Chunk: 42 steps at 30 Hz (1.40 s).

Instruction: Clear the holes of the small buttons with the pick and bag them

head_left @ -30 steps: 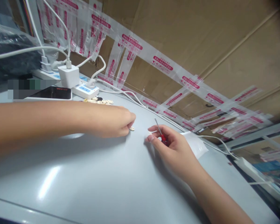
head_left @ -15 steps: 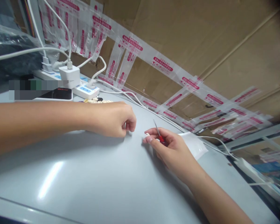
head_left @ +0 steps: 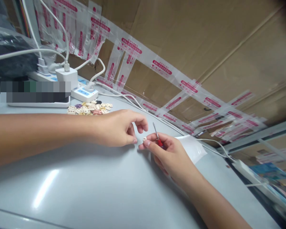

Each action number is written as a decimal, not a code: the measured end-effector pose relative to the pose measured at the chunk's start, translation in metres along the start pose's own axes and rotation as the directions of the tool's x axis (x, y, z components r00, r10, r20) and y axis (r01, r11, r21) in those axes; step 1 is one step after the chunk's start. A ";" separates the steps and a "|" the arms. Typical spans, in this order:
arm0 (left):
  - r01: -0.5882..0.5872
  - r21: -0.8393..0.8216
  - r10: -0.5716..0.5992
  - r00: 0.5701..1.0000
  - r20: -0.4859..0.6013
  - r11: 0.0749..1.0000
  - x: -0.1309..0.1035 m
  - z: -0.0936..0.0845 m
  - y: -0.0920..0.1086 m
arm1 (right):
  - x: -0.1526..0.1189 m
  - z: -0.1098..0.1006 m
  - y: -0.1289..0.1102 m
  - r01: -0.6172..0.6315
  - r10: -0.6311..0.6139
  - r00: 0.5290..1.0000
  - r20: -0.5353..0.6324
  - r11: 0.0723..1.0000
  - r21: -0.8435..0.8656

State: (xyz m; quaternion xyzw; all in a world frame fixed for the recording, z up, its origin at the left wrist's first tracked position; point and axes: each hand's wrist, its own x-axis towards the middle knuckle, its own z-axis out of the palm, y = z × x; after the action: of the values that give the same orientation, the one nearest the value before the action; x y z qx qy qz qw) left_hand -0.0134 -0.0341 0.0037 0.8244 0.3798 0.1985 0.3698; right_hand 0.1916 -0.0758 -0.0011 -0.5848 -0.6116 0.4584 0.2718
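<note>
My right hand (head_left: 166, 151) holds a screwdriver (head_left: 159, 142) with a red handle and a thin metal shaft pointing up and away. Between its thumb and index finger it also pinches a small cream-coloured piece (head_left: 144, 140), mostly covered by the fingertips. Just left of that piece is my left hand (head_left: 124, 128), its thumb and fingers apart and nothing between them. Beyond my left forearm lies a pile of small oval pieces with holes (head_left: 87, 108), mostly cream, some purple, pink and black; the forearm covers its near edge.
White power strips (head_left: 84, 93) with a plugged-in charger (head_left: 67, 78) and cables stand at the back left, beside a partly blurred flat device (head_left: 38, 104). A white sheet or bag (head_left: 193, 148) lies behind my right hand. Taped cardboard (head_left: 181, 47) rises behind the grey table (head_left: 92, 190).
My left hand has opened its fingers and come closer to the right hand. More of the pile of oval pieces shows. The right hand keeps its screwdriver and small piece.
</note>
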 end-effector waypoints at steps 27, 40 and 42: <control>-0.078 -0.186 0.075 0.997 -0.023 0.980 0.001 0.008 0.002 | -0.002 0.005 0.004 0.092 -0.092 0.996 -0.012 0.996 -0.007; -0.047 -0.146 0.040 0.998 -0.048 0.988 0.000 0.005 0.005 | -0.005 0.006 0.003 0.096 -0.095 0.995 -0.033 0.995 0.023; -0.059 -0.143 0.052 0.997 -0.053 0.988 0.000 0.005 0.004 | -0.005 0.006 0.003 0.094 -0.093 0.995 -0.038 0.995 0.023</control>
State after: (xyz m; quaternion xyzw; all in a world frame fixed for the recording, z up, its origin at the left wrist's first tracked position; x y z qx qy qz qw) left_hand -0.0084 -0.0381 0.0036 0.8005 0.3503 0.2560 0.4134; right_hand 0.1888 -0.0825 -0.0055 -0.5604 -0.6275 0.4419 0.3114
